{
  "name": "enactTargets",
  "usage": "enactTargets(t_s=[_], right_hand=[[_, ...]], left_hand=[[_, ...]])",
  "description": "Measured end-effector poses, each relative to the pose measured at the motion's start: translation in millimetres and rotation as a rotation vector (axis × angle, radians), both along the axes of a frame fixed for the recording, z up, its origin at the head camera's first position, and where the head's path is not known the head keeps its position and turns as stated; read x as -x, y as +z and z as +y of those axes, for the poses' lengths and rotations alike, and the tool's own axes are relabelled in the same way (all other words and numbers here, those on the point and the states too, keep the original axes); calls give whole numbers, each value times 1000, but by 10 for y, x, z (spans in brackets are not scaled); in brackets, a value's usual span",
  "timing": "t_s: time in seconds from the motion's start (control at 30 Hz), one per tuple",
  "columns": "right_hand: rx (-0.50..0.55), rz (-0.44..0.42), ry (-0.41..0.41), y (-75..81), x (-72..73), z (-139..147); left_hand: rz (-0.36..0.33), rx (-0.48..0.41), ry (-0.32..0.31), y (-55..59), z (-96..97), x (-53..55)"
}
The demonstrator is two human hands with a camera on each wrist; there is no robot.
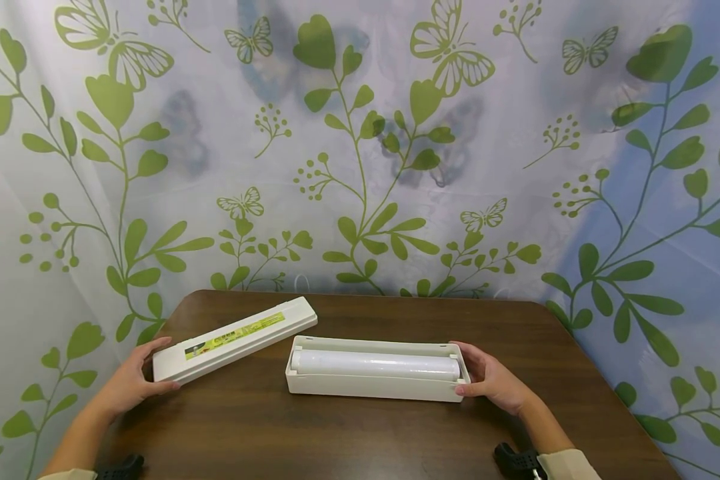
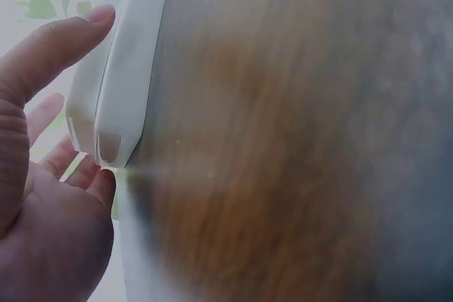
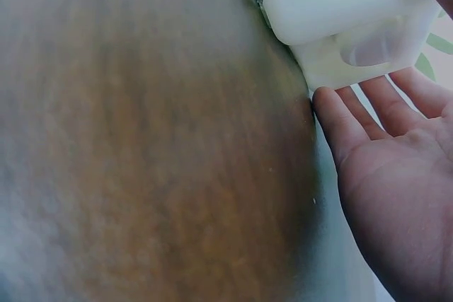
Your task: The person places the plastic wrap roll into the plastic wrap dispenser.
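A long white lid [image 1: 235, 341] with a yellow-green label lies slanted on the table's left side. My left hand [image 1: 131, 380] grips its left end, thumb on the near edge and fingers at the far side; in the left wrist view the thumb [image 2: 71, 40] presses along the lid's side [image 2: 131, 76]. To the right is an open white dispenser box [image 1: 372, 387], holding a white roll [image 1: 375, 365] that looks like cling film. My right hand [image 1: 499, 383] holds the box's right end, thumb at the front corner. In the right wrist view the fingers [image 3: 347, 122] touch the box's end [image 3: 333, 65].
Both things rest on a dark brown wooden table [image 1: 264, 433] with rounded far corners. Right behind it hangs a pale curtain [image 1: 360, 167] with green leaves and butterflies. Black straps [image 1: 519, 460] sit on both wrists.
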State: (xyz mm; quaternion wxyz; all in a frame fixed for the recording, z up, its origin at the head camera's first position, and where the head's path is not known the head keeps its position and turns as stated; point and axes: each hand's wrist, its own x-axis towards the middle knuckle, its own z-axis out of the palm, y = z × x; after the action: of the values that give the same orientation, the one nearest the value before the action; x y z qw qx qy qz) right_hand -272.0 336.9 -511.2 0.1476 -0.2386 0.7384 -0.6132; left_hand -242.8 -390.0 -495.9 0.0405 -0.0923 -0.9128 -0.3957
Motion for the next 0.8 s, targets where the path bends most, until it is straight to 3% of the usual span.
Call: enactTargets(t_s=[0.53, 0.8], right_hand=[[-2, 25, -12, 24, 57, -66], [-8, 11, -23, 4, 75, -91]], left_hand=[[-89, -75, -82, -27, -136, 237], [-106, -34, -68, -43, -220, 353]])
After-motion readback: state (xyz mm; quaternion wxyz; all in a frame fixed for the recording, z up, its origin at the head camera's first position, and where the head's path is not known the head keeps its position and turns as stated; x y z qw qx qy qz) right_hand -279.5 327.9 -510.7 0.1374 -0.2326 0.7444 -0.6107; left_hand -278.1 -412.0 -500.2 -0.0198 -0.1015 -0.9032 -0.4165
